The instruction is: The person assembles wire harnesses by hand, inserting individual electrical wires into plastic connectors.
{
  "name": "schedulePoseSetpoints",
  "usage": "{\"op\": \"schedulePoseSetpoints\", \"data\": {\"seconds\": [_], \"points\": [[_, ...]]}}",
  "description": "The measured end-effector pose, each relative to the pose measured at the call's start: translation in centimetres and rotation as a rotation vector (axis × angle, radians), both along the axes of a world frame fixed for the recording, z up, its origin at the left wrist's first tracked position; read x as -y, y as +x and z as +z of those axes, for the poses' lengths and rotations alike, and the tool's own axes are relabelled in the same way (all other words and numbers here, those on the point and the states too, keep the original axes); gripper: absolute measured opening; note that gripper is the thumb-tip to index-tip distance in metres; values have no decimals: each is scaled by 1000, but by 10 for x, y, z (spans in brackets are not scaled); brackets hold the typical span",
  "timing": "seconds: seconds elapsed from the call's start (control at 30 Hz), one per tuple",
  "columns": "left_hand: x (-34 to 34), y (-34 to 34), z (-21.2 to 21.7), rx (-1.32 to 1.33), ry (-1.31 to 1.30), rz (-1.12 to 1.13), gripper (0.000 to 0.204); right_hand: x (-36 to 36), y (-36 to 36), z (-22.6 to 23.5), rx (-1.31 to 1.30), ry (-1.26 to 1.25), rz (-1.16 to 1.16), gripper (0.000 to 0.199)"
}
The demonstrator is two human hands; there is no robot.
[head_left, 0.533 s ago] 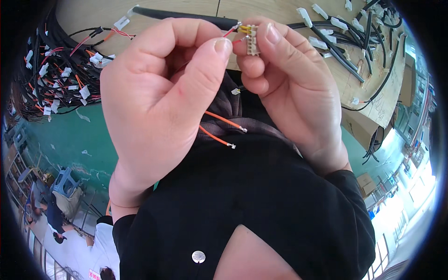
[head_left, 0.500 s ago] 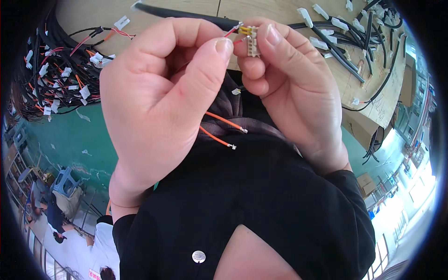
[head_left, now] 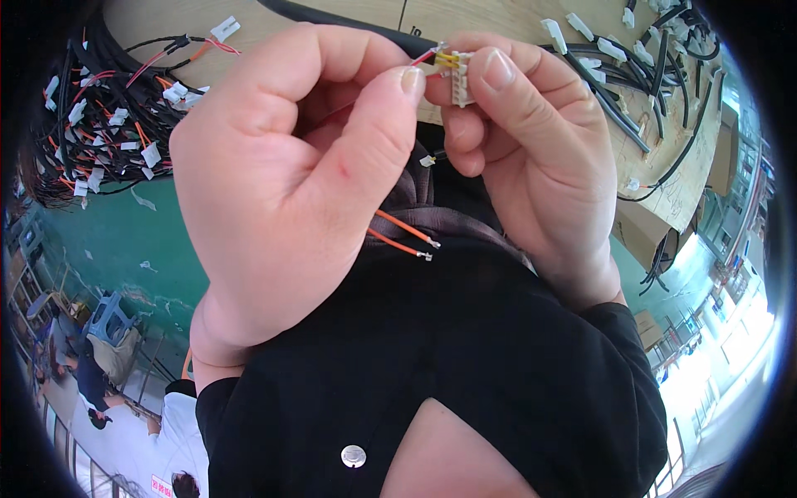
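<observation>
A small white multi-slot connector housing [head_left: 462, 81] is pinched between thumb and fingers of my right hand [head_left: 552, 137]. Short yellow wires [head_left: 448, 61] enter its upper end. My left hand [head_left: 286, 178] pinches a thin red wire [head_left: 425, 58] between thumb and forefinger, close beside the housing. A metal terminal shows at the red wire's tip; whether it touches the housing I cannot tell. Below my left palm hang two orange wires [head_left: 403, 222] with bare crimped metal terminals. Behind my fingers runs a thick black cable [head_left: 332, 21].
On the wooden table [head_left: 490, 17], a heap of black cables with white tags [head_left: 108, 124] lies at left. More cut black cables [head_left: 614, 91] with white connectors lie at right. Cardboard boxes [head_left: 652, 236] stand under the table's right side. People sit at lower left.
Both hands have shifted slightly right together, still holding the red wire and the connector housing. The hanging orange wire ends have swung and come closer together.
</observation>
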State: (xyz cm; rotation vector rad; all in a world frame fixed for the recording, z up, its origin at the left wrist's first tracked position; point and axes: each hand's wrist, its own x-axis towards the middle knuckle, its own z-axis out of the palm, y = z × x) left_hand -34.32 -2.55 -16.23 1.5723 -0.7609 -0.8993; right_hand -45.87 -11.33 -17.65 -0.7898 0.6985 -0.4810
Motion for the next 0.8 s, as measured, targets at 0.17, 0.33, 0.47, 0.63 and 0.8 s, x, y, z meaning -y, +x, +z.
{"op": "schedulePoseSetpoints", "data": {"seconds": [0.17,0.33,0.47,0.63,0.8], "points": [[-2,-4,4,27,-5,40,5,-2,-2,-1,-65,-189,16,20],[-3,-2,-3,151,-50,-39,5,-1,-3,2,-121,-216,32,20],[-4,1,-3,160,-66,-68,4,0,-1,2,-125,-153,43,20],[-1,-2,-3,109,-69,5,4,-3,-3,0,-107,-237,28,21],[-3,-1,-5,261,-59,-17,4,-4,-3,-2,-60,-207,21,22]]}}
